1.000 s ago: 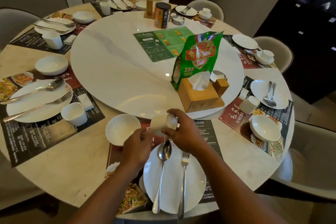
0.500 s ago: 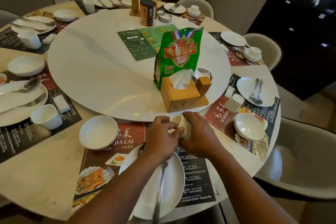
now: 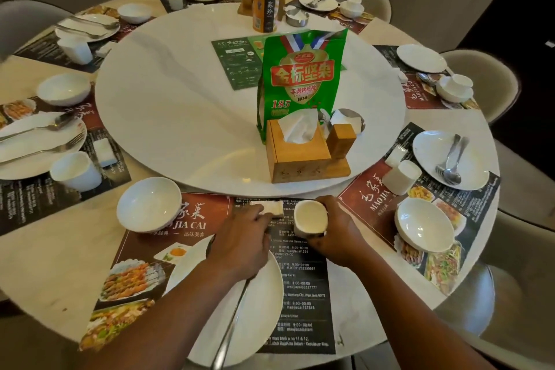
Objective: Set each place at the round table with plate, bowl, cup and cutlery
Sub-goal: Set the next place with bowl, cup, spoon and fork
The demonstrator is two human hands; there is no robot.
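Room beyond the grip is short. The right hand [image 3: 338, 237] has its fingers curled round a small white cup [image 3: 310, 216], whose mouth tips toward the person. Just past the cup runs the raised edge of the white turntable [image 3: 180, 129], with a wooden tissue box [image 3: 300, 159] standing near that edge. Whether the cup's base touches the placemat [image 3: 300, 294] under it cannot be told.

Just left of the cup, the left hand [image 3: 240, 245] reaches its fingertips onto a small white packet [image 3: 274, 208] lying on the mat. Whether it pinches the packet or only touches it is unclear.

Nearer the person than the grip, partly under the left wrist, sits the plate [image 3: 264, 309] with a cutlery handle [image 3: 229, 330] across it. The plate's near rim is close to the edge of the table [image 3: 45, 264]. Well left of the cup stands the bowl [image 3: 149, 204], close to the turntable rim. Right of the grip, a narrow wedge of bare tabletop lies open before the neighbouring cup [image 3: 402, 177] and neighbouring bowl [image 3: 425, 224].
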